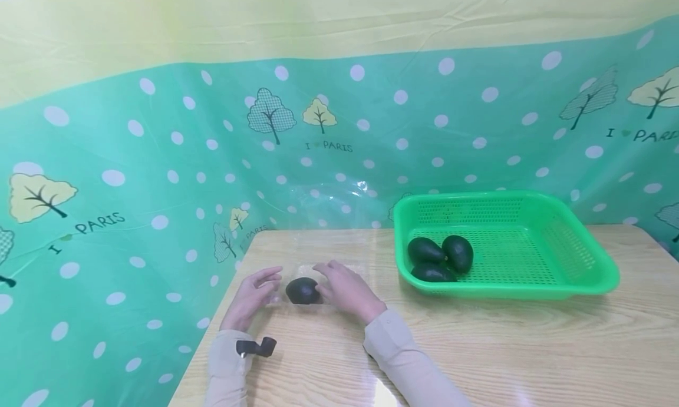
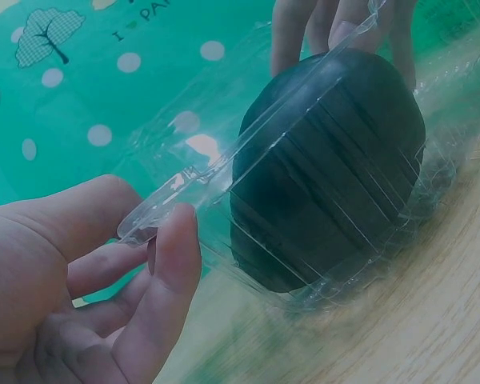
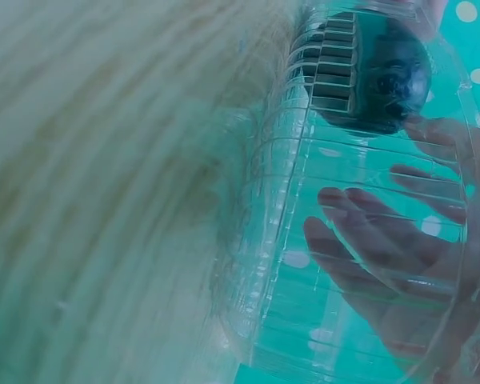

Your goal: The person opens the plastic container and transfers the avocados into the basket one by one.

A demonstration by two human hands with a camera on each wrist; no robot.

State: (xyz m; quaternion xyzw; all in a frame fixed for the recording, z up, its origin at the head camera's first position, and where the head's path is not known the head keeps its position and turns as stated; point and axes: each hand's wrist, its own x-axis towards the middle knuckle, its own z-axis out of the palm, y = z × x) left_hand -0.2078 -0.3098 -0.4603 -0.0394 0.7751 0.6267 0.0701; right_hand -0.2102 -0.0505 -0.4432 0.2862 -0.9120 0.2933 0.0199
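A dark avocado [image 1: 301, 291] lies at the left end of a clear plastic clamshell box [image 2: 164, 200] on the table, its see-through lid raised at the back. My left hand [image 1: 253, 295] is at the box's left end, thumb and a finger pinching its rim in the left wrist view. From the right, my right hand [image 1: 347, 289] reaches over the tray, fingertips right at the avocado. Through the ribbed clear wall, the right wrist view shows the fingers [image 3: 384, 236] of that hand loosely extended and spread.
To the right, a green perforated basket [image 1: 589, 283] holds three more avocados [image 1: 458, 254] at its left end. The wood-grain table [image 1: 504, 348] meets a green dotted curtain [image 1: 175, 159] at the back and left. A black strap mount [image 1: 257, 347] sits on the left sleeve.
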